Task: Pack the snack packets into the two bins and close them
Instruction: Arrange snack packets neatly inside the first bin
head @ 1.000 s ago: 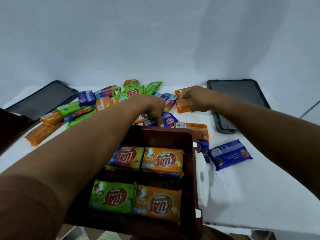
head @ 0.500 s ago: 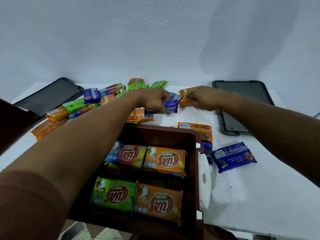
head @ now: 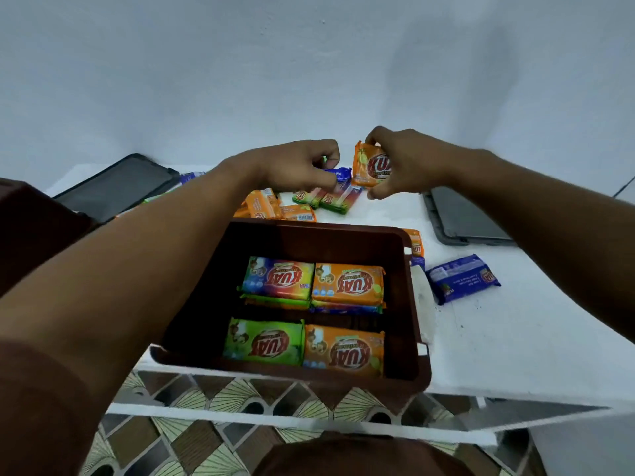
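Observation:
A brown bin (head: pixel 409 297) stands open at the table's near edge with several snack packets stacked inside. Above the far side of the table my right hand (head: pixel 402 163) grips an orange packet (head: pixel 369 168) held upright. My left hand (head: pixel 299 164) grips a blue packet (head: pixel 342 174), mostly hidden by the fingers. Beneath both hands loose packets (head: pixel 292 209) lie on the table, orange and green ones. A second brown bin (head: pixel 20 214) shows only as a corner at the left edge.
A dark lid (head: pixel 117 185) lies at the back left and another dark lid (head: pixel 464 218) at the right. A blue packet (head: pixel 462 278) lies right of the bin, next to a white roll (head: pixel 424 297). The white table (head: pixel 515 338) ends above a patterned floor.
Both hands have risen off the table, each lifting a packet. The orange packet in my right hand now stands upright. The view has tilted down, showing the table's front edge and floor.

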